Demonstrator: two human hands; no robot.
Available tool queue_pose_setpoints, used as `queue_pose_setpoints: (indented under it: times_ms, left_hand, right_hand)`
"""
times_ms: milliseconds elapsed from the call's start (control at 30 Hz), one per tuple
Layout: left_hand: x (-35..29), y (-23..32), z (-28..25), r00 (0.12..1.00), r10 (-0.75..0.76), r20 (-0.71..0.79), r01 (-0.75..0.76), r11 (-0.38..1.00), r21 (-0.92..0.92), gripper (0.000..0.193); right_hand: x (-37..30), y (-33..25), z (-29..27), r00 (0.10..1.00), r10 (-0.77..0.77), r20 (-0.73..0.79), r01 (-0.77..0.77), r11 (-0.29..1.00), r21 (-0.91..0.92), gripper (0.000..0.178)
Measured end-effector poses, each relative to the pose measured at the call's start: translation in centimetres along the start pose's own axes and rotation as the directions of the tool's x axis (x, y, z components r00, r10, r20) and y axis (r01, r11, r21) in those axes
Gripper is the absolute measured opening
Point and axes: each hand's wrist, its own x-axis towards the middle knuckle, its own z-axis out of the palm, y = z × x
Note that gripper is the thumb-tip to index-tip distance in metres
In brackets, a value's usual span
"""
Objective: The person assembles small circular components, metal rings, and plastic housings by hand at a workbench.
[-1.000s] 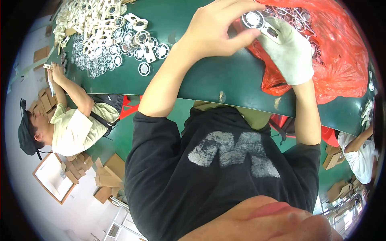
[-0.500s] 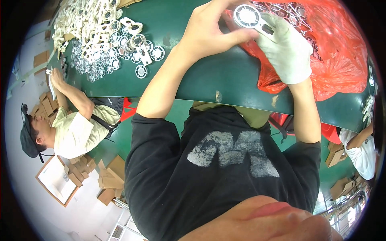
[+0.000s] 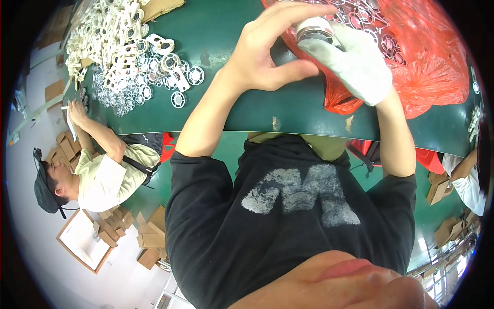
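Note:
My right hand (image 3: 355, 64), in a white glove, is closed round a white plastic part with a round head (image 3: 315, 30). Its head is tilted so that the rim and dark inside show, and the glove covers the rest. To its left my bare left hand (image 3: 267, 49) is open, thumb and fingers wide apart. The fingers stretch across just above the part's head; whether they touch it I cannot tell. A red plastic bag (image 3: 427, 77) lies under and behind my right hand, holding several spoked rings (image 3: 391, 44).
On the green table (image 3: 247, 113), a pile of cream-white parts (image 3: 110, 46) and loose spoked discs (image 3: 195, 75) lies at left, beside a cardboard piece (image 3: 159, 7). One co-worker (image 3: 110, 175) sits at left, another (image 3: 465, 177) at right. Cardboard boxes (image 3: 152, 234) stand behind.
The part's round head has tipped from facing up to showing its side and inside. My left thumb has moved away from the part, and its fingers have spread over the top.

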Motion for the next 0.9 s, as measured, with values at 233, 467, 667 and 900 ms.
queue_pose_setpoints:
  times_ms: [233,467,667,900]
  left_hand:
    - [-1.6,2.8,0.9,0.635,-0.769,0.072,0.623,0.455,-0.636,0.028]
    - [-0.2,1.8,-0.3,0.565,-0.805,0.183,0.753,0.412,-0.512,0.025]
    - [1.0,-4.0,-8.4,0.151,-0.971,0.188,0.988,0.14,-0.07,0.023]
    - [2.3,-4.3,-13.3,-0.114,-0.968,-0.222,0.978,-0.07,-0.199,0.043]
  right_hand:
    - [0.0,0.4,1.4,0.994,0.055,-0.095,-0.065,0.992,-0.106,0.027]
    - [0.3,0.0,1.5,0.987,0.098,-0.127,-0.12,0.977,-0.177,0.03]
    - [1.2,-1.4,0.8,0.934,0.349,-0.074,-0.351,0.936,-0.019,0.05]
    - [0.5,1.2,1.2,0.956,0.28,-0.093,-0.286,0.956,-0.064,0.045]
